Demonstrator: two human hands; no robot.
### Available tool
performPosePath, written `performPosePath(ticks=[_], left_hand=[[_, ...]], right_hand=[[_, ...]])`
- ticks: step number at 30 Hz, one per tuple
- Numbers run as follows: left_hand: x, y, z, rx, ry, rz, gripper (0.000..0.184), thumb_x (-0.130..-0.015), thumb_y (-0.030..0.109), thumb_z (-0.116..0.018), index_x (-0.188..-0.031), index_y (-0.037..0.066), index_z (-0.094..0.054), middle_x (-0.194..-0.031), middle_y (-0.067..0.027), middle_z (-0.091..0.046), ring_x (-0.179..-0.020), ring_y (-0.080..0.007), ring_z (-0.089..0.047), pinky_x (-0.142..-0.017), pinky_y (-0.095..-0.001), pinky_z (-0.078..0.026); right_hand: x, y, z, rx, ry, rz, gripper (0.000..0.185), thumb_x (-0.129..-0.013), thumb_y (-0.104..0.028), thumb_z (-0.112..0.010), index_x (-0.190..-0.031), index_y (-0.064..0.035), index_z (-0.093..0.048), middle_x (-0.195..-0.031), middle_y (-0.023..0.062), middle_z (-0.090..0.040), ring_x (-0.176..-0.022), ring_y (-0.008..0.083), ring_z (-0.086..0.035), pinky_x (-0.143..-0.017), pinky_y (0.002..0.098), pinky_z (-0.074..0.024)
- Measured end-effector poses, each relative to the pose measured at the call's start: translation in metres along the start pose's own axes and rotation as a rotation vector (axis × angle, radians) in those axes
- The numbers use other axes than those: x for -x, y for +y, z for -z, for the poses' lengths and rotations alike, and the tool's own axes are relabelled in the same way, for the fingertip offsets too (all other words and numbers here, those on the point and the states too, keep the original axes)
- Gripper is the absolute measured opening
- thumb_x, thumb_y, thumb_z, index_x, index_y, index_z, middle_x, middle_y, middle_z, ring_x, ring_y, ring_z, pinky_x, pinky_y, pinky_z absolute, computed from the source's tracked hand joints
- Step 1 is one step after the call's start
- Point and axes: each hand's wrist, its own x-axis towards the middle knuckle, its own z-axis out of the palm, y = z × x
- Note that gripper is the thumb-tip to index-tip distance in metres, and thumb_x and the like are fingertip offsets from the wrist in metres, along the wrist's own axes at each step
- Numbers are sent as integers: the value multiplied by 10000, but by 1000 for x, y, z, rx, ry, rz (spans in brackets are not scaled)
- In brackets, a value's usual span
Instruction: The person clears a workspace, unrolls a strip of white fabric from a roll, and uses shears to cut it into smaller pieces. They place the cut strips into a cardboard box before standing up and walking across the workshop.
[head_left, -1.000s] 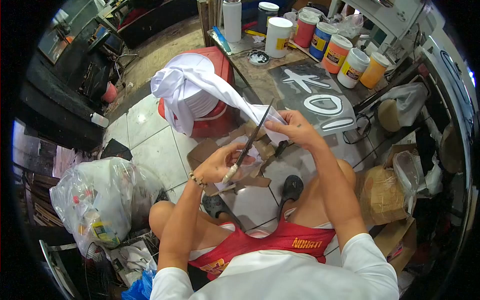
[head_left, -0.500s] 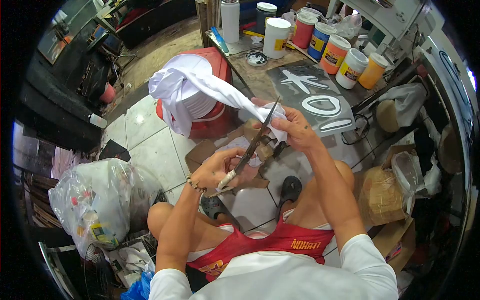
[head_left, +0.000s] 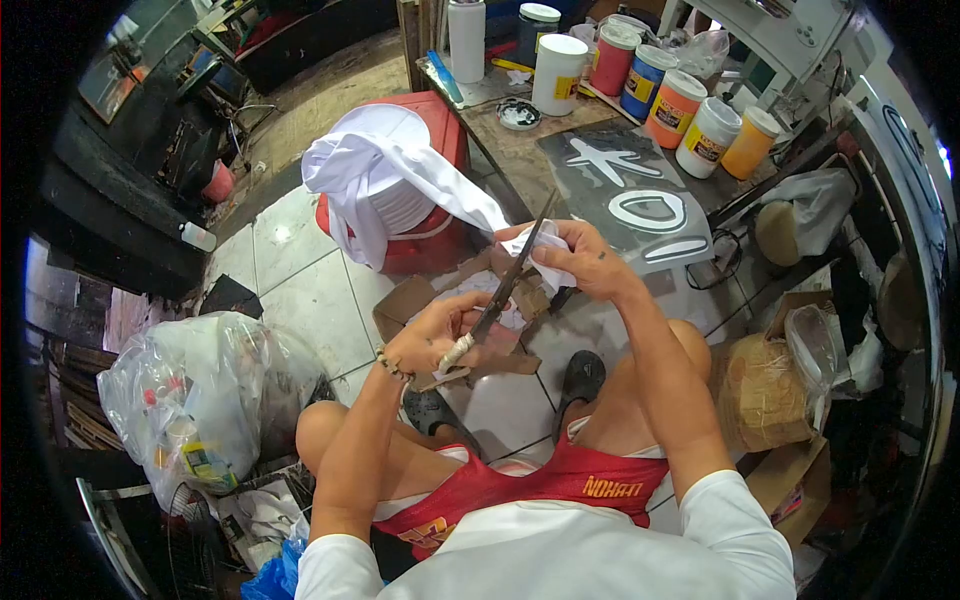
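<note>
My left hand [head_left: 435, 335] is wrapped round the handles of dark scissors [head_left: 507, 283], whose wrapped handle shows pale below the fingers. The blades point up and to the right, beside the bunched end of a white cloth [head_left: 385, 175]. That end is pinched between the thumb and fingers of my right hand [head_left: 580, 258]. From there the cloth runs left to a white, ribbed round container [head_left: 400, 208], over which it is draped. Beneath the container is a red box [head_left: 447, 130]. An open cardboard box [head_left: 403, 303] with white scraps lies on the floor below my hands.
Paint jars [head_left: 672, 107] line the table [head_left: 500, 135] at the upper right, near a dark board [head_left: 625, 180] with white lettering. A clear plastic bag [head_left: 215, 395] of items stands at the left. At the right is a taped cardboard parcel [head_left: 765, 390].
The cloth end has become bunched up in my right hand, which has shifted slightly. The scissors have tilted a little and stay in my left hand.
</note>
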Motion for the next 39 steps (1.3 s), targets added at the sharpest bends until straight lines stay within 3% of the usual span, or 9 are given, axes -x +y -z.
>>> performPosePath(ticks=[8, 10, 12, 17, 25, 28, 30, 34, 39], left_hand=[[-8, -7, -5, -39, 63, -202, 717, -749, 99, -795, -1368, 8, -444, -1149, -171, -677, -977, -186, -679, -819, -287, -540], [-2, -3, 7, -41, 81, 96, 711, -730, 72, -808, -1347, 6, -463, -1071, -154, -707, -896, -192, -702, -788, -290, -545], [-2, 10, 6, -79, 107, 62, 707, -725, 67, -830, -1332, 7, -472, -1006, -138, -722, -857, -194, -710, -777, -298, -552], [1, 18, 13, -27, 177, -131, 714, -748, -9, -782, -1373, 21, -439, -1193, -169, -657, -1107, -227, -645, -893, -334, -533], [15, 27, 27, -7, 356, -136, 763, -707, -11, -808, -1367, 31, -428, -1187, -168, -646, -1088, -233, -642, -891, -351, -545], [18, 23, 32, -54, 354, -163, 750, -717, 44, -811, -1358, 38, -422, -1204, -169, -636, -1097, -229, -633, -889, -345, -537], [20, 18, 34, -45, 315, -146, 747, -724, 81, -811, -1356, 38, -416, -1213, -164, -631, -1108, -222, -622, -905, -344, -522], [18, 1, 37, -49, 145, 28, 807, -728, 96, -802, -1403, 20, -366, -1282, -193, -598, -1192, -251, -591, -960, -364, -487], [-1, -29, 26, -71, -71, 154, 713, -751, 69, -780, -1352, 17, -401, -1269, -149, -599, -1136, -187, -576, -951, -323, -471]], right_hand=[[-2, 7, -8, 119, -51, -52, 360, -941, -139, -645, -1288, -42, -629, -1087, 18, -669, -981, 87, -583, -916, 276, -454], [-3, 7, -5, 152, 9, -38, 321, -933, -144, -654, -1231, -26, -653, -1098, 22, -663, -988, 89, -569, -912, 277, -451], [-7, 22, 2, 285, -30, -3, 325, -910, -146, -668, -1211, -21, -658, -1146, 43, -651, -1040, 123, -575, -927, 300, -451], [-19, 54, -8, 728, -1, 235, 305, -819, -202, -710, -1040, 9, -698, -1254, 200, -602, -1147, 338, -589, -964, 390, -460], [-37, 73, -27, 865, 16, 287, 328, -785, -238, -798, -953, -7, -636, -1301, 211, -550, -1224, 346, -542, -976, 420, -458], [-43, 71, -22, 631, 115, 110, 350, -803, -240, -800, -987, -16, -602, -1176, 166, -612, -1128, 283, -596, -907, 383, -492], [-43, 57, -20, 332, 396, 97, 398, -793, -274, -825, -943, -26, -552, -947, 83, -663, -805, 159, -609, -773, 290, -499], [-35, 49, 16, -7, 567, 266, 220, -883, -51, -699, -986, -78, -507, -969, 96, -665, -842, 133, -634, -746, 270, -507], [-11, 16, 23, -92, 620, 330, 284, -860, 19, -657, -1043, -79, -463, -987, 127, -667, -858, 154, -641, -772, 284, -528]])
